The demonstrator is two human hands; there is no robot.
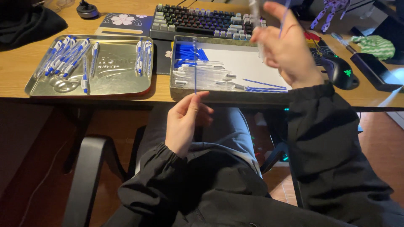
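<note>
Left hand (185, 122) below the desk edge, thumb and fingertips pinched shut on a thin blue ink refill (195, 80) standing upright in front of the shallow tray (248, 63) of clear pen barrels (202, 69) and blue refills. Right hand (286, 46) raised above that tray, blurred, fingers curled around a clear pen barrel (255, 10) and another blue refill (285, 14). Further left, a metal tray (113, 73) with assembled pens (63, 56). Keyboard (202, 21) behind, mouse (338, 71) to the right

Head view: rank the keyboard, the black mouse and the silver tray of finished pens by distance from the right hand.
1. keyboard, just left of the right hand.
2. black mouse, to its right; close to the keyboard's rank.
3. silver tray, far left.
</note>
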